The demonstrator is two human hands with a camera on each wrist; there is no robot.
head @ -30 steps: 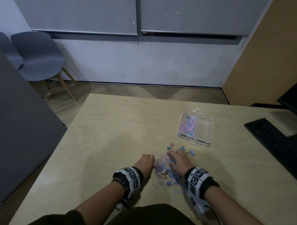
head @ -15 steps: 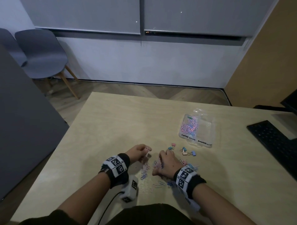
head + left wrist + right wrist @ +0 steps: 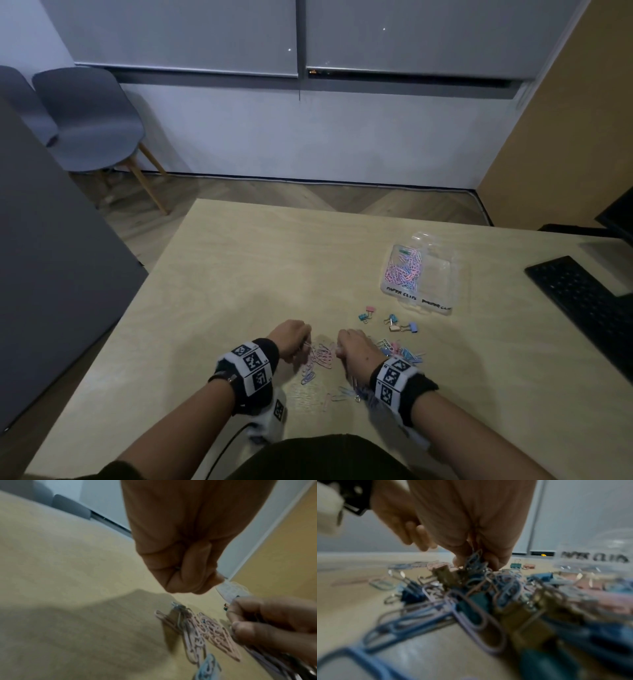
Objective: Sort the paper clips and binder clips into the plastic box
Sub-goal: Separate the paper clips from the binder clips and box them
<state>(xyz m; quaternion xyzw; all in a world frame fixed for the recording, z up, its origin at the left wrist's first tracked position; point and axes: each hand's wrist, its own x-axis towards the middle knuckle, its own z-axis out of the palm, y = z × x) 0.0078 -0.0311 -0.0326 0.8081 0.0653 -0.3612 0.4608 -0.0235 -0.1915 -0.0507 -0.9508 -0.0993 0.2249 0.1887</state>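
The left hand (image 3: pixel 291 337) is curled, apparently pinching paper clips (image 3: pixel 320 358) that trail to the desk (image 3: pixel 239 274), and the right hand (image 3: pixel 352 346) grips a bunch of clips from the pile, with loose binder clips (image 3: pixel 390 320) and the half-filled box (image 3: pixel 424 274) further right. I judge the clips light, springy and slippery, prone to hook together and drag neighbours along, so they are best taken in small pinches, and the binder clips by their stiff bodies. Compared with half a second earlier, the hands have lifted slightly and drawn apart, exposing pink clips between them.
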